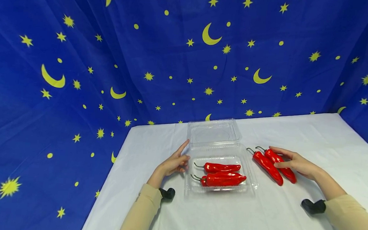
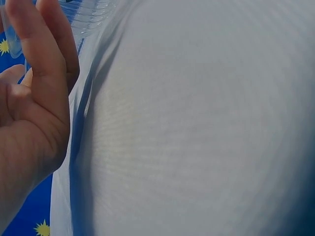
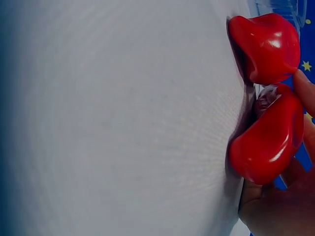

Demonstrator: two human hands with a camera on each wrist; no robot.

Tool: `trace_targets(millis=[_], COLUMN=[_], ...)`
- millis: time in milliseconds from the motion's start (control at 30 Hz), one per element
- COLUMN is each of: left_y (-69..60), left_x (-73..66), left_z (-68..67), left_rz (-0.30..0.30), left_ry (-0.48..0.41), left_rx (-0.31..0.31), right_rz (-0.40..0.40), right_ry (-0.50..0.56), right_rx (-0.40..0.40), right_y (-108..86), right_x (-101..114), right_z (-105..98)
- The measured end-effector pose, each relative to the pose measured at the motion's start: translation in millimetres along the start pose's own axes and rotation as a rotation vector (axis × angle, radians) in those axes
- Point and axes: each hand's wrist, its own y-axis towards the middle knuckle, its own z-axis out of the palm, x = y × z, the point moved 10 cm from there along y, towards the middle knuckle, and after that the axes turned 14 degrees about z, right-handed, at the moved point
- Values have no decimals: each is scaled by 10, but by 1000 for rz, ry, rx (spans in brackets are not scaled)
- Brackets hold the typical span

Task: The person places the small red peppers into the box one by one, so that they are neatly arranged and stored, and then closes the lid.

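Here we are above the bench [image 1: 279,219], dressed in white cloth, and our eyes go straight to the right hand [image 1: 302,166]: thumb on one side, fingers on the other, it holds the outer loose pepper [image 1: 289,173], red and glossy, which lies on the cloth. Snug beside that one we have the inner loose pepper [image 1: 267,167], slanting the same way, with both dark stems pointing toward the far edge. Just left of the pair sits the clear plastic container [image 1: 252,184], its lid [image 1: 212,132] thrown back toward the far side, and inside we count three red peppers [image 1: 225,180] lying crosswise, stems to the left (one of them mostly tucked behind its neighbour). Over on the other flank, the left hand [image 1: 172,163] grasps nothing that we can see: its index finger stretches forward along the container's left edge, the others bend loosely, and whether it touches the plastic we cannot tell. Beige sleeves [image 1: 141,211] cover both forearms, and behind it all we get a blue curtain [image 1: 175,54] scattered with yellow moons and stars.
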Motion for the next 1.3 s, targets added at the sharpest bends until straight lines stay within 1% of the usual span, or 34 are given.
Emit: trace_targets(millis=[167,267,300,367,467,600,800,933,1067,1300], left_y=[-11,-9,3,3,0,-6,-6,-2,4,9], left_x=[-49,-43,-12,3,11,8,-22,-19,0,15], left_z=[32,31,15,6,-1,-1,14,11,-1,-10], left_rz=[-4,-8,-7,-6,-9,-13,-4,-5,-9,-4], left_ry=[-1,6,7,11,13,12,13,10,8,14], left_rx=[23,21,17,5,-2,-7,10,16,8,3], right_rz=[-12,-10,-9,-7,-20,-61,-109,-154,-194,-263], right_ry=[-2,0,2,9,23,41,81,108,123,128], right_rx=[-15,-25,-30,-36,-50,-66,-92,-100,-103,-79], right_y=[-5,-7,-10,-19,-56,-135,-268,-352,-405,-491], right_x=[3,-5,-5,7,74,269,649,919,1142,1459], right_z=[-12,-22,-30,-54,-119,-226,-404,-476,-482,-386])
